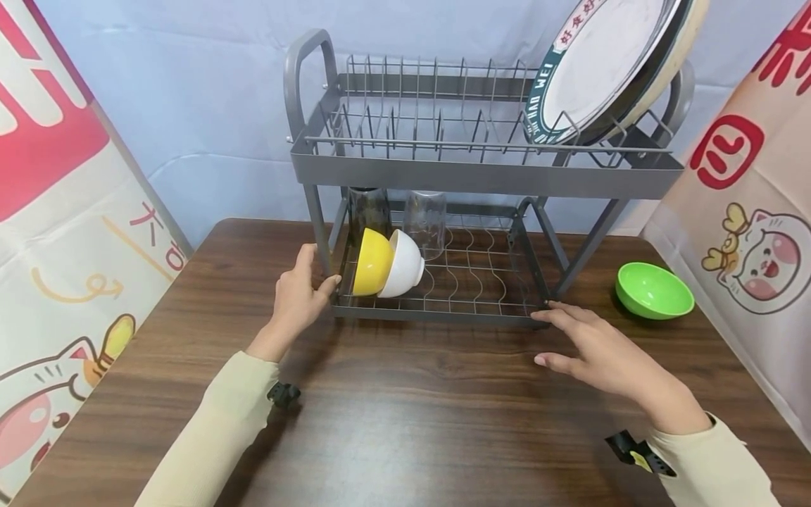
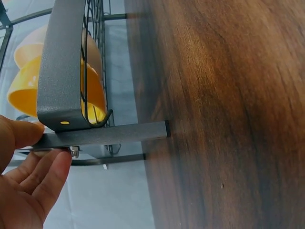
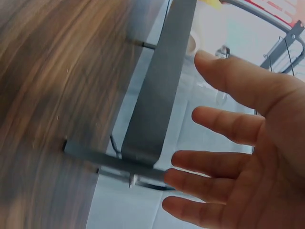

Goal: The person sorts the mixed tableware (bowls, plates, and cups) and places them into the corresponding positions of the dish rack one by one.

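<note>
A dark grey two-tier dish rack (image 1: 488, 179) stands on the wooden table. My left hand (image 1: 296, 292) grips its front left leg, thumb on one side and fingers on the other, as the left wrist view shows on the leg (image 2: 109, 135). My right hand (image 1: 602, 348) is spread at the lower right front corner, fingertips right at the frame. In the right wrist view its fingers (image 3: 209, 162) are extended with nothing between them. On the lower tier a yellow bowl (image 1: 372, 264) and a white bowl (image 1: 405, 266) lean on their sides, nested together.
Behind the bowls stand a dark glass (image 1: 369, 211) and a clear glass (image 1: 426, 222). Large plates (image 1: 602, 70) lean in the upper tier's right end. A green bowl (image 1: 655, 292) sits upright on the table (image 1: 405, 422) right of the rack. Printed cloths hang at both sides.
</note>
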Action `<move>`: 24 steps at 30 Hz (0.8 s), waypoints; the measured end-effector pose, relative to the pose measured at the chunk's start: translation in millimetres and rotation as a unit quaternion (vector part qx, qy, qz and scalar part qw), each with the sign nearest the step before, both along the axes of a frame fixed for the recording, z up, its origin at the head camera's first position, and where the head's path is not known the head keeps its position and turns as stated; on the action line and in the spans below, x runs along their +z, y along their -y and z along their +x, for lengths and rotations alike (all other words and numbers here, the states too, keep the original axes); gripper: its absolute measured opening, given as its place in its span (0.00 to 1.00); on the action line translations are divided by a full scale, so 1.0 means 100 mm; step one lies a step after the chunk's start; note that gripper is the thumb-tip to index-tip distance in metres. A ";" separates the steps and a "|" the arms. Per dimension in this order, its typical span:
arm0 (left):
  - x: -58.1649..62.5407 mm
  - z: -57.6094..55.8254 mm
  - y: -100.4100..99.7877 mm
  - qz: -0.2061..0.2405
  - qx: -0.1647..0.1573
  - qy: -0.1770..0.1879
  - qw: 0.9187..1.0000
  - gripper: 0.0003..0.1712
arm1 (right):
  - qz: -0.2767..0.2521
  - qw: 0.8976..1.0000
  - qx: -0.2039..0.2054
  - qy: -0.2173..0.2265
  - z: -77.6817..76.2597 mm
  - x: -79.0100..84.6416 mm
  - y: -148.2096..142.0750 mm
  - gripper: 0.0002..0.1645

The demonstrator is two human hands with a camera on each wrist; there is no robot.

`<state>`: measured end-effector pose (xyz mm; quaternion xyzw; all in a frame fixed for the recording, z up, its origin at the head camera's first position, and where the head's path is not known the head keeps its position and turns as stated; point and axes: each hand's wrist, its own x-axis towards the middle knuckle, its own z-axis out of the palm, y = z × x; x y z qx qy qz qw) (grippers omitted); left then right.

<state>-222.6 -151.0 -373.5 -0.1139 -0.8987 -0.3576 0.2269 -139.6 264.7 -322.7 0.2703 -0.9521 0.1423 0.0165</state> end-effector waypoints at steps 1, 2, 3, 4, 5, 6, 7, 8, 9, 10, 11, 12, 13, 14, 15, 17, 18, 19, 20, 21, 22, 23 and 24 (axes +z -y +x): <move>0.00 0.00 0.00 0.000 0.000 0.000 1.000 0.24 | -0.002 1.000 -0.002 0.002 0.00 0.01 -0.02 0.34; -0.01 0.00 0.00 0.001 0.000 -0.001 1.000 0.24 | -0.002 1.000 -0.003 0.003 0.00 0.01 -0.05 0.34; -0.01 -0.01 0.01 0.001 0.000 -0.001 1.000 0.24 | -0.003 1.000 -0.004 0.003 0.00 0.02 -0.07 0.34; -0.01 -0.01 0.01 0.001 0.000 -0.001 1.000 0.24 | -0.003 1.000 -0.005 0.002 0.00 0.02 -0.10 0.34; -0.01 -0.01 0.01 0.001 0.000 -0.002 1.000 0.25 | -0.004 1.000 -0.006 0.000 0.00 0.02 -0.12 0.34; -0.02 -0.01 0.01 0.000 -0.001 -0.003 1.000 0.25 | -0.004 1.000 -0.009 -0.001 0.00 0.02 -0.14 0.34; -0.02 -0.01 0.01 -0.001 -0.001 -0.005 1.000 0.25 | -0.004 1.000 -0.012 -0.003 0.00 0.02 -0.16 0.34; -0.02 -0.01 0.01 -0.002 -0.001 -0.006 1.000 0.25 | -0.004 1.000 -0.013 -0.004 -0.01 0.02 -0.18 0.34; -0.02 -0.01 0.01 -0.003 -0.001 -0.008 1.000 0.25 | -0.003 1.000 -0.016 -0.004 -0.01 0.02 -0.20 0.35; -0.02 -0.01 0.01 -0.004 -0.001 -0.009 1.000 0.25 | -0.002 1.000 -0.019 -0.002 -0.02 0.01 -0.22 0.35; -0.02 -0.01 0.01 -0.005 -0.001 -0.010 1.000 0.25 | -0.001 1.000 -0.021 0.000 -0.02 0.00 -0.24 0.35; -0.02 -0.01 0.01 -0.005 -0.001 -0.011 1.000 0.25 | 0.000 1.000 -0.024 0.003 -0.02 0.00 -0.25 0.36; -0.02 -0.01 0.01 -0.004 -0.002 -0.011 1.000 0.25 | 0.002 1.000 -0.028 0.006 -0.03 0.00 -0.27 0.36; -0.02 -0.02 0.01 -0.003 -0.003 -0.010 1.000 0.25 | 0.003 0.999 -0.032 0.009 -0.03 -0.01 -0.29 0.37; -0.03 -0.02 0.01 -0.002 -0.004 -0.009 1.000 0.25 | 0.004 0.999 -0.036 0.011 -0.03 -0.02 -0.31 0.37; -0.03 -0.02 0.01 0.000 -0.006 -0.008 1.000 0.25 | 0.008 0.999 -0.046 0.020 -0.04 -0.02 -0.34 0.38; -0.03 -0.02 0.01 0.000 -0.005 -0.008 1.000 0.25 | 0.012 0.998 -0.052 0.025 -0.05 -0.02 -0.37 0.38; -0.03 -0.02 0.01 0.000 -0.005 -0.008 1.000 0.25 | 0.014 0.998 -0.056 0.029 -0.05 -0.02 -0.39 0.38; -0.03 -0.01 0.01 0.000 -0.004 -0.009 1.000 0.25 | 0.017 0.997 -0.061 0.034 -0.06 -0.02 -0.41 0.39; -0.03 -0.01 0.01 -0.001 -0.003 -0.010 1.000 0.25 | 0.020 0.997 -0.065 0.038 -0.06 -0.02 -0.44 0.39; -0.03 -0.01 0.01 -0.002 -0.001 -0.011 1.000 0.25 | 0.024 0.996 -0.068 0.045 -0.07 -0.02 -0.47 0.40; -0.03 -0.01 0.01 -0.003 -0.001 -0.012 1.000 0.25 | 0.026 0.996 -0.069 0.048 -0.08 -0.02 -0.49 0.40; -0.03 -0.01 0.01 -0.002 -0.001 -0.014 1.000 0.25 | 0.028 0.996 -0.071 0.052 -0.09 -0.03 -0.52 0.40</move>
